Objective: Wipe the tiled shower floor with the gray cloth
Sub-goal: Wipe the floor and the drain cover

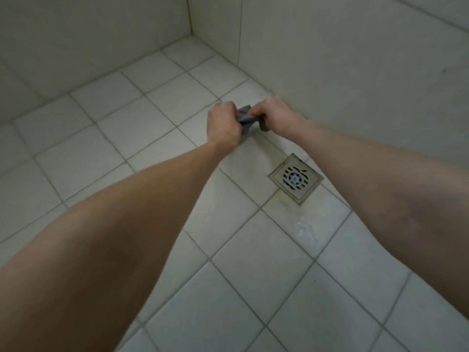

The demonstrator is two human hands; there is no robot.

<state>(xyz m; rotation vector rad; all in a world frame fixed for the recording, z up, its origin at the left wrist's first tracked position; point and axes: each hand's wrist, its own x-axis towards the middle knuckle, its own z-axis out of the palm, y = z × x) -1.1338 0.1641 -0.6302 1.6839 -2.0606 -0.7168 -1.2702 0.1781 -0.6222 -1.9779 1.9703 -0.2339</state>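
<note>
Cloth [246, 118] between both hands, beyond the drain [296, 178], near the right wall [355, 72]

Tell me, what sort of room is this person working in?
Most likely a shower stall: pale tiled floor, tiled walls meeting in a corner, and a square metal drain set in the floor.

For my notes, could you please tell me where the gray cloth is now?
In the head view, the cloth is gripped by the left hand and right hand, by the right wall, beyond the drain.
</note>
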